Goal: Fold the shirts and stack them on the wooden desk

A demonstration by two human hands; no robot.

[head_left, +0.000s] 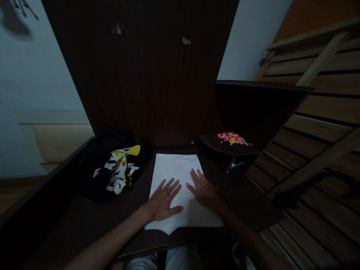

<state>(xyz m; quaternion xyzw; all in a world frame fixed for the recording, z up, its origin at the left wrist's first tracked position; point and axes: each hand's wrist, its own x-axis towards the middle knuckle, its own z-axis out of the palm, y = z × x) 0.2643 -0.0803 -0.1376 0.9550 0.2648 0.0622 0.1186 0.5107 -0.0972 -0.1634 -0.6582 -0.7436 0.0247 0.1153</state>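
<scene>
A white folded cloth [177, 165] lies flat on the dark wooden desk [126, 217], its near edge dipping to a small point. My left hand [165, 200] rests palm down on the cloth's left half, fingers spread. Over the right side of the same cloth my right hand [203, 190] also lies flat, with its fingers apart. Neither hand grips anything. Whether the cloth is a garment cannot be made out in the dim light.
To the left sits a heap of black clothing [120, 172] with a white and yellow print. A small corner shelf [213, 142] on the right bears colourful small pieces [232, 138]. Beyond it stands a slatted wooden frame [315, 123]. A tall dark panel [152, 75] backs the desk.
</scene>
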